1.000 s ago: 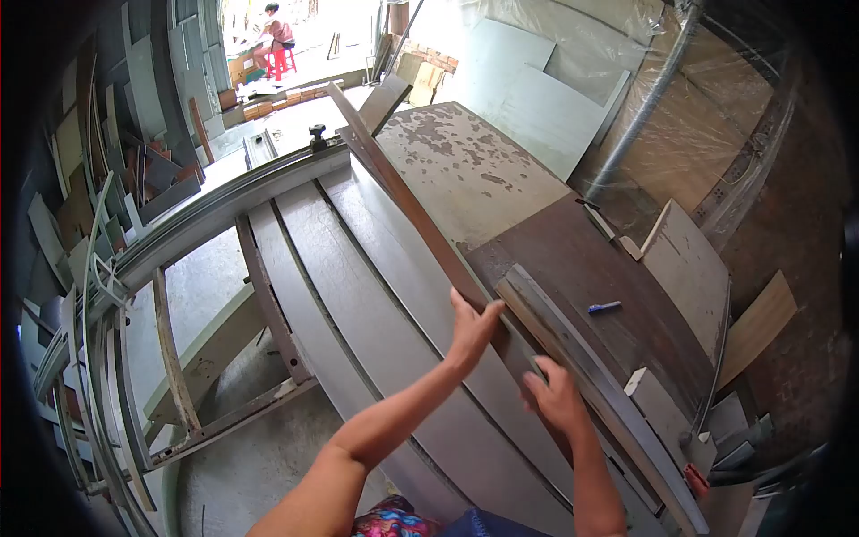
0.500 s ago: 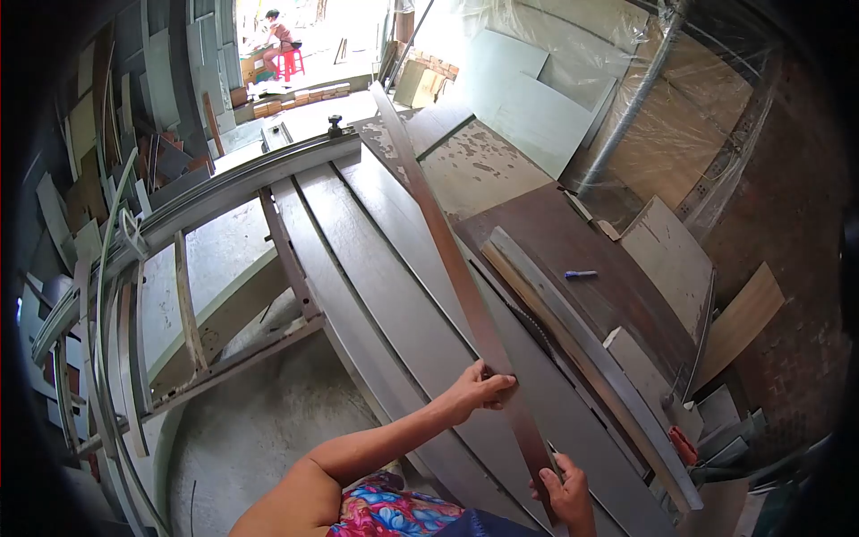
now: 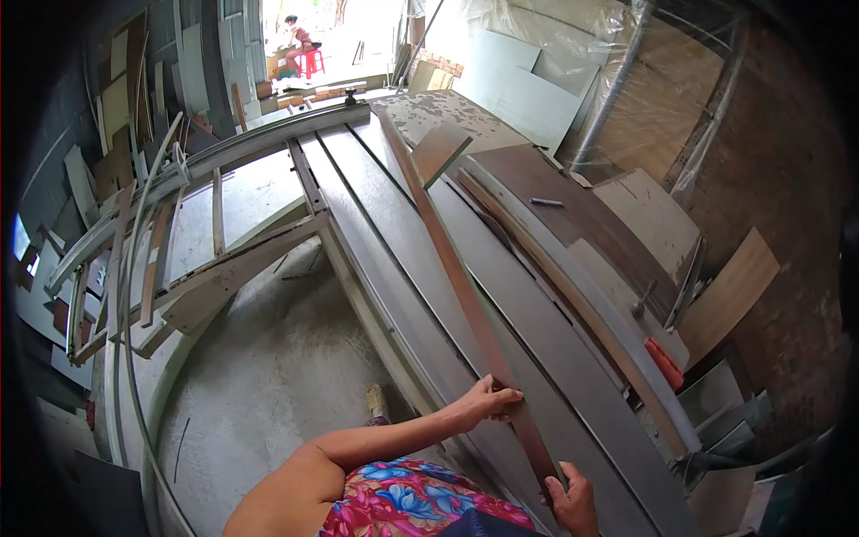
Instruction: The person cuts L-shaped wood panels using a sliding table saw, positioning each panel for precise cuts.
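A long, narrow brown strip runs from the lower centre to the far end of the grey slotted metal table. My left hand is closed round the strip some way up from its near end. Nearer to me, my right hand grips the near end, its thumb on top and the other fingers partly hidden. A short brown board touches the strip's far part on the right. To the right of the strip lies a long metal-faced rail.
A blue marker lies on the brown panel. A red object is beside the rail. Metal framework and leaning strips stand at left. A person sits by a red stool in the doorway.
The view has shifted, showing more floor at left. Both hands still hold the strip. The far end of the strip has moved relative to the table, and the short board now shows beside it.
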Available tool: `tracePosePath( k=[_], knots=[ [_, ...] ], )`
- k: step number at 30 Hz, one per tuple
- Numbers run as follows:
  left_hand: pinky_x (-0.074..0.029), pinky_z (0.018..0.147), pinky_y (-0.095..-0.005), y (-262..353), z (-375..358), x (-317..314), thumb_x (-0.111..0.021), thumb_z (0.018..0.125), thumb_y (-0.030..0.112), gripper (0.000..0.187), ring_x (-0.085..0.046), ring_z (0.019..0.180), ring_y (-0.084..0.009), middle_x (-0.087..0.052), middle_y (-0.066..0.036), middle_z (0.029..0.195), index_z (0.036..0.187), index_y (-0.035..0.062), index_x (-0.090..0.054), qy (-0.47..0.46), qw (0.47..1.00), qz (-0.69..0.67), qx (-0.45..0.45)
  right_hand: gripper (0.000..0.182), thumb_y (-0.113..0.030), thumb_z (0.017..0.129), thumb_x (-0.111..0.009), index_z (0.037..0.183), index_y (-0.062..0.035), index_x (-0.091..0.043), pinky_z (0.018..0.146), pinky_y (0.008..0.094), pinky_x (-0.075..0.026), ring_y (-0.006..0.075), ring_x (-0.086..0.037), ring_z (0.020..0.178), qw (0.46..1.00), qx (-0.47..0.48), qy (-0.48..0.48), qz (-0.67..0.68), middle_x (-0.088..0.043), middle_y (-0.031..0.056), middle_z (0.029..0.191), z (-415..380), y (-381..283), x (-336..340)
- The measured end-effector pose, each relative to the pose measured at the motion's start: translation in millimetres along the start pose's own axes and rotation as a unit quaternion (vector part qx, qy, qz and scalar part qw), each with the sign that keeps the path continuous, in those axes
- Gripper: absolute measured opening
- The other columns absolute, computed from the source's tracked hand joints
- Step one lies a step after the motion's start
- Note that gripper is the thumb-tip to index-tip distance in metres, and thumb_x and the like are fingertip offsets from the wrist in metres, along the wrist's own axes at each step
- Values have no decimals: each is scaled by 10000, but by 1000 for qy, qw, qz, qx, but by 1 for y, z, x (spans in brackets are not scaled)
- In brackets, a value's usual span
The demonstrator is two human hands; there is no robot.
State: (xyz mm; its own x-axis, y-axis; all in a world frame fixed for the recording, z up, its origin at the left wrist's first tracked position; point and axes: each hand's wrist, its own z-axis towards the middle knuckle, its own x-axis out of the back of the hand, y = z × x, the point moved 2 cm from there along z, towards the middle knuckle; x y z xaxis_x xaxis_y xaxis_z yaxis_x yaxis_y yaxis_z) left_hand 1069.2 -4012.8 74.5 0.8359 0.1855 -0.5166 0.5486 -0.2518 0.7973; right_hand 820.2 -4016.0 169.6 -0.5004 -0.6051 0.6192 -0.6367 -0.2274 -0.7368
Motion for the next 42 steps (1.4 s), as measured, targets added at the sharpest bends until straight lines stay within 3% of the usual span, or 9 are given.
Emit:
tracePosePath(
  k=[5,11,14,17,20,24,27,31,42],
  knots=[
    [-452,623,-243,-45,-46,-64,-622,842,325,397,-522,704,-106,-539,-33,864,1062,28,-477,-2,1000,-4,-27,322,-235,889,-525,1102,6,-538,571,324,-465,189,-576,603,969,199,110,-98,-598,106,709,-72,30,14],
    [-488,813,-347,-81,-79,-72,-601,847,419,590,-575,953,-224,-552,-122,1100,1214,-7,-422,-24,997,1,77,388,-264,874,-549,1142,15,-528,673,373,-476,342,-634,784,994,-69,-69,46,-639,203,870,-130,62,17],
    [-483,817,-403,-79,-78,-47,-616,813,487,668,-556,1017,-257,-515,-153,1145,1231,16,-392,54,992,8,110,425,-285,866,-562,1185,-7,-518,718,376,-477,341,-641,871,993,88,58,-62,-644,222,955,-155,103,-8],
    [-488,798,-423,-53,-68,-22,-616,805,511,707,-527,1042,-243,-498,-148,1153,1242,18,-359,180,981,74,1,466,-307,865,-570,1240,-43,-492,766,369,-478,248,-649,909,999,43,10,-23,-640,222,999,-173,112,-15],
    [-497,790,-417,-35,-51,-9,-611,811,505,661,-545,977,-225,-518,-113,1109,1200,11,-409,202,972,110,-49,271,-159,850,-589,1077,-21,-540,572,343,-501,255,-636,601,998,-37,13,-43,-633,162,716,-186,73,0],
    [-521,717,-378,-33,-45,-50,-607,836,442,534,-564,839,-193,-522,-72,920,1030,-47,-511,224,966,122,-48,416,-171,757,-690,1145,-132,-546,646,405,-497,311,-597,719,944,39,153,-289,-602,109,822,-194,85,22],
    [-521,743,-402,-65,-4,-55,-571,879,383,549,-561,905,-215,-552,-115,1073,1150,-79,-449,174,979,102,-31,547,-102,698,-727,1209,-139,-536,723,417,-452,318,-567,847,941,0,149,-302,-563,139,911,-193,95,45],
    [-512,526,-302,-84,22,-108,-545,903,286,354,-542,625,-170,-548,-92,823,971,-61,-530,137,990,-26,-38,700,-71,651,-756,1287,-208,-500,777,414,-412,264,-491,840,899,41,227,-371,-455,77,883,-191,148,88],
    [-534,599,-305,-184,147,-211,-550,905,279,278,-591,694,-165,-585,-78,862,1007,21,-554,98,995,-33,15,737,-140,643,-788,1301,-277,-487,822,404,-390,232,-474,871,923,64,214,-312,-436,52,907,-170,334,197]
  ],
)
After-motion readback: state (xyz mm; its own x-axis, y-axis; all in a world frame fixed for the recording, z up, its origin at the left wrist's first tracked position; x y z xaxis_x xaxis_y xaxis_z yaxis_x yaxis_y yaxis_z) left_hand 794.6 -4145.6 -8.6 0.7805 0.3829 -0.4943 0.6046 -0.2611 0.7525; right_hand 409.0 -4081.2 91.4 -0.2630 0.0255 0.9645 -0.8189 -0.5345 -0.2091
